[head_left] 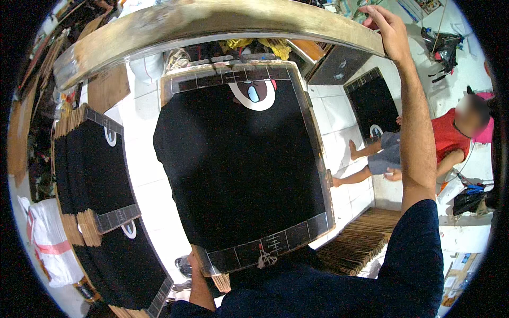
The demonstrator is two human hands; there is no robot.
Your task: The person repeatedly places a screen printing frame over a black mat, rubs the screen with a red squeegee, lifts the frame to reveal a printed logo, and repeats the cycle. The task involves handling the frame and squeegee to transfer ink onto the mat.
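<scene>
A black T-shirt [238,164] with a white and brown round print near its collar is stretched over a flat board [318,159] in front of me. Above it curves a raised, worn wooden frame [212,21]. My right hand [391,29] is stretched up and grips the frame's right end. My left hand [194,263] holds the board's near left corner, its fingers partly hidden beneath the board.
More boards with black shirts are stacked at the left [101,164] and lower left [127,259], and another lies on the white tiled floor [374,103]. A person in a red top [448,138] sits on the floor at the right. Bare wooden boards [360,244] are piled below.
</scene>
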